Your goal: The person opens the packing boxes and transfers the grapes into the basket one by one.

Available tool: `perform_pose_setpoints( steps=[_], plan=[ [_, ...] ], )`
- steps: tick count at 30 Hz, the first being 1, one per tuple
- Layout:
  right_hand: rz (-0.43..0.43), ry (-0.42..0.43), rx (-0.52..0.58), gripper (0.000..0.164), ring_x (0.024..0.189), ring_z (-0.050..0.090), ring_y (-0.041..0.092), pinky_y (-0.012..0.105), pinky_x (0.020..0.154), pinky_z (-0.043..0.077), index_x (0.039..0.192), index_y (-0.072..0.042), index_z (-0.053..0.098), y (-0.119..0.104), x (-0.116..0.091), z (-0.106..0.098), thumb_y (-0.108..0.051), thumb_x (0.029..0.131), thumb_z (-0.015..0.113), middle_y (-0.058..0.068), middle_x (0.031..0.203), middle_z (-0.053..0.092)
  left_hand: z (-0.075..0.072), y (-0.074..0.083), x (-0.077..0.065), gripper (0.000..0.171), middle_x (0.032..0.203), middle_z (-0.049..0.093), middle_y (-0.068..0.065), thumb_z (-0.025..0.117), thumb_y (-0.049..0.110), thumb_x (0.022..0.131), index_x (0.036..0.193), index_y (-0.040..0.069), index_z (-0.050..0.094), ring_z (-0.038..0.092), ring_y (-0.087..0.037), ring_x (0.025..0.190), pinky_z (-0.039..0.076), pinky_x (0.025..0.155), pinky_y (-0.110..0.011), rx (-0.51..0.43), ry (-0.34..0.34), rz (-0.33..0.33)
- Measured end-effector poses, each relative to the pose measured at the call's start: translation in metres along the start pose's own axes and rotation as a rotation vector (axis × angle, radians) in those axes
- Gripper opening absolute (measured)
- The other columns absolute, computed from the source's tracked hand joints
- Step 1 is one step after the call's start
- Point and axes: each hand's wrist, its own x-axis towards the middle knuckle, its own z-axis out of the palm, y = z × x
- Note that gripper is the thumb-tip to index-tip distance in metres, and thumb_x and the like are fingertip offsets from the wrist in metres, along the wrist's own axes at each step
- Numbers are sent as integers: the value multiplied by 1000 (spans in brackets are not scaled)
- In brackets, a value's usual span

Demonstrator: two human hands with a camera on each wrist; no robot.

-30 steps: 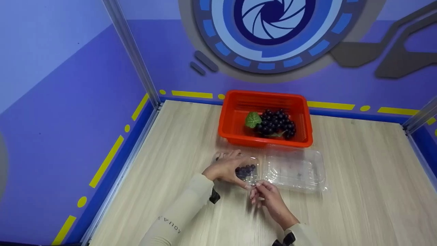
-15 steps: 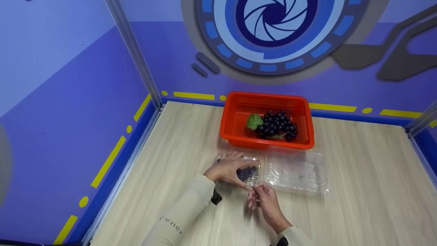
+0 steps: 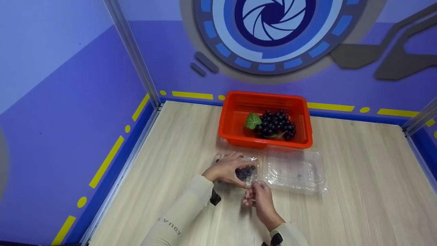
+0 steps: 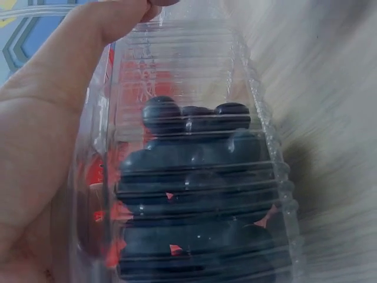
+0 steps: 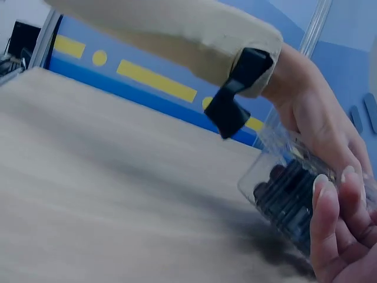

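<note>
A clear plastic fruit box [image 3: 255, 166] with dark grapes [image 3: 245, 172] inside lies on the table in front of the red basket. My left hand [image 3: 227, 169] spans the box from above, fingers toward its far side and thumb at its near right corner. Dark grapes [image 4: 194, 194] show through the ribbed plastic in the left wrist view. At that same near corner, my right hand [image 3: 263, 201] pinches the box edge between thumb and forefinger, its other fingers loosely curled. The right wrist view shows its fingertips overlapping the box [image 5: 253, 177].
Behind the box stands a red plastic basket [image 3: 232, 137] holding a bunch of dark grapes [image 3: 275, 123] with a green leaf [image 3: 253, 121]. Another clear plastic container [image 3: 295, 171] lies right beside the grape box. Blue-purple panels [image 3: 170, 51] wall the table at the back and left.
My right hand has shifted slightly left and its wrist has turned along the near corner. My left hand keeps its place on the box.
</note>
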Motion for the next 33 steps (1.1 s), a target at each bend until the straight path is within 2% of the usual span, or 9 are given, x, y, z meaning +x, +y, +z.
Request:
perform_pose_setpoints(
  steps=[4, 7, 15, 19, 24, 28, 30, 33],
  plan=[
    [18, 21, -27, 24, 47, 55, 12, 27, 49, 51, 90, -3, 47, 5, -1, 0, -19, 103, 35, -3, 57, 55, 2, 2, -2, 92, 150, 41, -5, 75, 64, 69, 147, 50, 29, 35, -24, 141, 29, 114, -55, 1, -2, 34],
    [16, 31, -59, 22, 48, 56, 13, 27, 48, 51, 89, -4, 47, 4, -1, -5, -18, 103, 36, -1, 59, 56, 1, 4, -1, 92, 150, 41, -4, 76, 65, 68, 146, 50, 30, 36, -22, 141, 25, 116, -53, 9, 10, 42],
    [18, 3, -51, 23, 49, 55, 14, 27, 48, 50, 85, -5, 45, 1, 4, -8, -18, 103, 39, 0, 59, 55, -1, 6, -2, 89, 151, 43, -3, 76, 64, 69, 145, 46, 35, 37, -25, 141, 24, 117, -55, 26, 34, 9],
    [-9, 4, -45, 23, 48, 55, 12, 25, 46, 49, 83, -6, 44, 5, 5, -9, -19, 102, 40, -2, 58, 54, 0, 10, -5, 89, 147, 46, -5, 75, 65, 68, 145, 49, 33, 43, -28, 137, 30, 114, -55, 78, 62, -22],
    [15, -24, -48, 23, 48, 54, 11, 24, 46, 48, 81, -7, 44, 9, 5, -10, -16, 101, 39, -2, 58, 53, 3, 15, -8, 99, 139, 49, -11, 76, 68, 64, 148, 48, 27, 55, -28, 119, 40, 106, -51, 188, 101, -20],
    [22, -27, -39, 24, 48, 54, 11, 23, 47, 48, 80, -8, 45, 8, 5, -10, -17, 102, 39, -3, 58, 52, 6, 16, -8, 103, 142, 49, -6, 79, 63, 64, 150, 38, 29, 56, -26, 121, 41, 107, -49, 261, 168, 51],
    [11, -15, -25, 23, 47, 53, 11, 23, 46, 47, 80, -7, 45, 6, 5, -11, -16, 101, 39, -3, 57, 52, 8, 17, -8, 96, 144, 51, -2, 78, 61, 66, 148, 30, 38, 57, -24, 123, 41, 107, -52, 340, 218, 129],
    [3, 2, -20, 22, 47, 52, 10, 23, 46, 46, 80, -7, 45, 4, 5, -11, -14, 100, 38, -3, 57, 51, 13, 20, -8, 83, 142, 55, -1, 73, 60, 71, 139, 19, 51, 60, -19, 121, 42, 105, -54, 516, 312, 263]
  ],
)
